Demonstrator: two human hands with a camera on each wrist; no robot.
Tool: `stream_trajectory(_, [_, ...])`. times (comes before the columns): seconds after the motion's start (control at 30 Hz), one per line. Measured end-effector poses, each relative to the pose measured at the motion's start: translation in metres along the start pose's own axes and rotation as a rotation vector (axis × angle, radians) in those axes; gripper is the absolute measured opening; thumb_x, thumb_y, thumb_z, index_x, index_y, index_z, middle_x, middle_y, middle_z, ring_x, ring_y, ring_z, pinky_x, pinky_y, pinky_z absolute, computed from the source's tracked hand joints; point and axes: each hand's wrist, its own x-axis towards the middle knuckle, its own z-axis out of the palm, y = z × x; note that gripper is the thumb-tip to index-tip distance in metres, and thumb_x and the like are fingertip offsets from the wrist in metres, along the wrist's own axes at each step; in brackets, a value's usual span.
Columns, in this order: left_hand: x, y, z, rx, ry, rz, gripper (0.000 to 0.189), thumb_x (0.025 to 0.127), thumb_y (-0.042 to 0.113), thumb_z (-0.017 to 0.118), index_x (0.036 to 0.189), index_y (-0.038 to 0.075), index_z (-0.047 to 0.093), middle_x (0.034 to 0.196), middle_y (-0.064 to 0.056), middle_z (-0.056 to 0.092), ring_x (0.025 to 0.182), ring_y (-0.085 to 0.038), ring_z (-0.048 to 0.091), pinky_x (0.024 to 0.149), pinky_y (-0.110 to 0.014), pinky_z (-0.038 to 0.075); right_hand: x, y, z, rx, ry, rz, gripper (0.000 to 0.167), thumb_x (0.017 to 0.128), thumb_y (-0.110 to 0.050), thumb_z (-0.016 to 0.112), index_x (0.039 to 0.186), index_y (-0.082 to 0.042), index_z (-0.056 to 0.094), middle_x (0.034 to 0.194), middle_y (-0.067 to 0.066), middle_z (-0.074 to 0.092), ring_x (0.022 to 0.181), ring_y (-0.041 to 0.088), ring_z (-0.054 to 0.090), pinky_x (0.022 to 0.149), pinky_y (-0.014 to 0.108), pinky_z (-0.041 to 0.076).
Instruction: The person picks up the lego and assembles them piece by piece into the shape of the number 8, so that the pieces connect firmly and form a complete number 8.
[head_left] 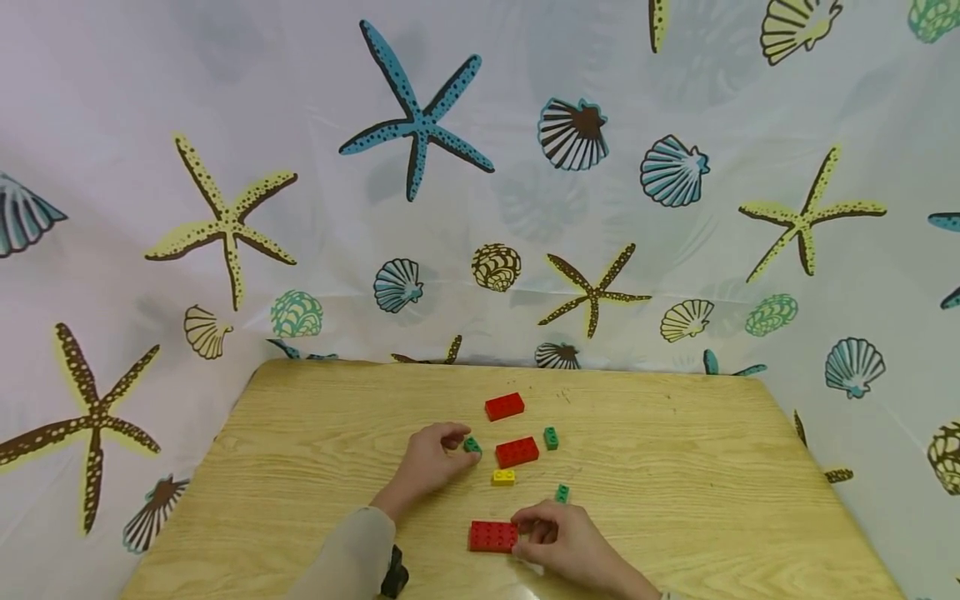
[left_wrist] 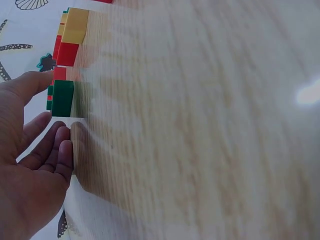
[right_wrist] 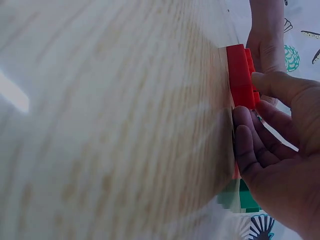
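While the cloth [head_left: 465,225] hangs round three sides of the table [head_left: 675,467], the likeliest trouble lies on the wood, which looks smooth enough for a light knock to slide a brick.

The right hand [head_left: 566,537] has thumb and fingertips together on the right end of the near red brick [head_left: 492,537]; how hard they press I cannot tell. With that end pinched and the other unheld, a sideways push would probably swing the brick round. The left hand [head_left: 431,462] has thumb and finger on opposite sides of the left green brick [head_left: 471,446], which sits on the table; again, the force does not show.

Beyond both hands, the far red brick [head_left: 505,407] seems safe from a stray knuckle. The middle red brick [head_left: 517,452] is riskier: it stands just beside the left thumb, so a careless sweep could shove it.

Just past the right hand's knuckles, the right green brick [head_left: 562,493] could be bumped if that hand went forward; the upper green brick [head_left: 551,438] is better placed. Smallest in bulk, the yellow brick [head_left: 503,477] lies between the hands and might be nudged if they closed in.
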Motion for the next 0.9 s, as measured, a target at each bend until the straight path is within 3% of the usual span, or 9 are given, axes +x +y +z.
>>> stream_trajectory(0.9, [0.0037,0.002,0.0055,0.036,0.02,-0.082,0.035,0.089,0.025,0.086,0.12,0.012,0.076,0.114,-0.005,0.07,0.103,-0.02,0.061,0.091,-0.043,0.054,0.0014,-0.0009,0.0031,0.017,0.01,0.0,0.026,0.097,-0.02,0.078,0.122,-0.012,0.075,0.113,0.006,0.071,0.086,0.008,0.064,0.073,0.02,0.052])
